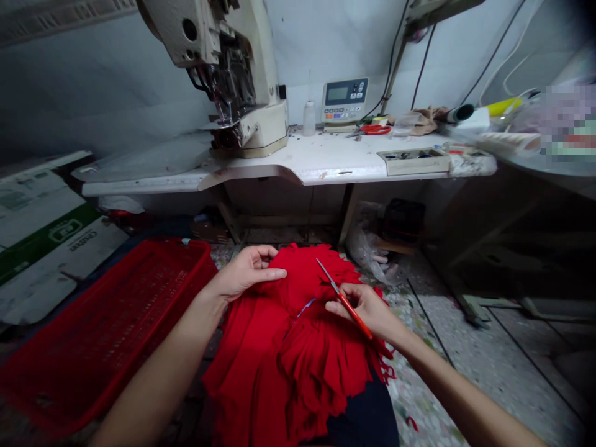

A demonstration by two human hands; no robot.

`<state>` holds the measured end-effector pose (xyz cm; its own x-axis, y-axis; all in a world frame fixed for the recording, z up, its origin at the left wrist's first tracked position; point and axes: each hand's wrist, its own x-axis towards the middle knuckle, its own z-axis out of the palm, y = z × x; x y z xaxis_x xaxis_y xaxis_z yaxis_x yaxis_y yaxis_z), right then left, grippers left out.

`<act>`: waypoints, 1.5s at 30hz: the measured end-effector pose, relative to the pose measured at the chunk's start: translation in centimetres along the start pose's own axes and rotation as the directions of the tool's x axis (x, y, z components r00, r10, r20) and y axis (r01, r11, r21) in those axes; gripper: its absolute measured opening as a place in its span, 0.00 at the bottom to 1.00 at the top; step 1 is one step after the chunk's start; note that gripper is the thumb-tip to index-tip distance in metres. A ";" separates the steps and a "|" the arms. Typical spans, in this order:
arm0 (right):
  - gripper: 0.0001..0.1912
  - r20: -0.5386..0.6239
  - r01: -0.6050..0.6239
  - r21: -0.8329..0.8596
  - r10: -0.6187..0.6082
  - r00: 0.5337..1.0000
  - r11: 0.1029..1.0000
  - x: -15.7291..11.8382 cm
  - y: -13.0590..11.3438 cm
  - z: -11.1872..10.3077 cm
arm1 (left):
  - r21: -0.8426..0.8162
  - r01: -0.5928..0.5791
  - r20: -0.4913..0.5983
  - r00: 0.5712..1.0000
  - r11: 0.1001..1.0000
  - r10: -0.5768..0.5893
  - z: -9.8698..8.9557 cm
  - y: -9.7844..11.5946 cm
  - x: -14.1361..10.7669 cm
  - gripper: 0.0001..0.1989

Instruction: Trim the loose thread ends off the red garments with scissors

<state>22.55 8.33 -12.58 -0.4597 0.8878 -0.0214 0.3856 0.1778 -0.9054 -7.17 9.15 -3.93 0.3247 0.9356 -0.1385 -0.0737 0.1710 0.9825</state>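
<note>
A heap of red fabric pieces (261, 347) lies across my lap, with ragged edges along its far and right sides. My left hand (246, 272) pinches the far left part of the red fabric, thumb on top and fingers partly hidden beneath. In my right hand (363, 307) is a pair of scissors (342, 298) with orange-red handles. Their blades look closed and point up and left over the cloth. A thin bluish strip (305, 307) lies on the fabric between the hands.
To the left stands a red plastic basket (186, 267) beside a white and green box (60, 233). Ahead, a white table (326, 164) bears a sewing machine (261, 124), a bottle (309, 118), a digital scale (345, 99) and red-handled scissors (375, 130). Beneath it sits a plastic bag (367, 242).
</note>
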 end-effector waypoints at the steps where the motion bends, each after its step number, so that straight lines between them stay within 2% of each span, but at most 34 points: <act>1: 0.26 0.009 0.025 -0.046 -0.025 1.000 0.999 -0.1 -0.2 0.2 | 0.017 -0.013 -0.019 1.000 1.000 0.014 0.2 -0.1 -0.1 0.18; 5: 0.22 0.067 0.127 -0.272 -0.112 0.991 0.954 -0.7 -1.6 0.6 | 0.041 -0.036 -0.096 0.995 0.999 0.040 1.1 -0.8 -0.4 0.20; 8: 0.21 0.063 0.138 -0.328 -0.124 0.990 0.935 -0.6 -2.3 0.6 | 0.028 -0.045 -0.165 0.985 0.999 0.049 1.6 -1.5 -0.4 0.19; 11: 0.22 -0.010 0.113 -0.279 -0.121 0.993 0.954 0.0 -2.6 0.6 | 0.002 -0.061 -0.194 0.979 0.998 0.061 2.1 -2.2 -0.5 0.18; 15: 0.23 -0.118 0.112 -0.004 -0.112 0.987 0.994 1.0 -3.7 0.4 | 0.108 -0.052 -0.142 0.988 0.993 0.067 2.9 -3.1 -0.7 0.15; 17: 0.24 -0.078 0.115 0.077 -0.109 0.991 0.990 1.2 -4.6 0.3 | 0.153 -0.056 -0.133 0.988 0.987 0.076 3.3 -3.3 -0.8 0.14; 20: 0.25 -0.032 0.118 -0.031 -0.119 0.992 0.992 1.3 -5.3 0.1 | 0.093 -0.034 -0.129 0.991 0.995 0.046 3.4 -3.3 -0.8 0.14; 24: 0.24 0.002 0.157 -0.330 -0.166 0.986 0.931 1.2 -4.7 0.1 | -0.056 0.037 -0.124 0.991 0.998 -0.043 2.5 -2.8 -0.7 0.15; 29: 0.22 0.111 0.204 -0.490 -0.172 0.979 0.847 1.0 -3.6 0.0 | -0.089 0.057 -0.135 0.988 0.994 -0.069 2.0 -2.7 -0.6 0.15; 38: 0.23 0.115 0.211 -0.505 -0.177 0.977 0.837 1.1 -4.0 0.5 | -0.033 0.075 -0.137 0.987 0.997 -0.078 2.5 -3.2 -0.4 0.15; 45: 0.29 0.078 0.161 -0.448 -0.142 0.987 0.879 1.8 -2.4 1.1 | -0.010 0.113 -0.153 0.982 0.994 -0.113 2.7 -3.7 -0.5 0.18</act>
<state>19.92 9.08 -10.91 -0.5703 0.8181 0.0743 0.6231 0.4897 -0.6099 -4.54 7.22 -7.13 0.1828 0.9465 -0.2661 -0.0462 0.2786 0.9593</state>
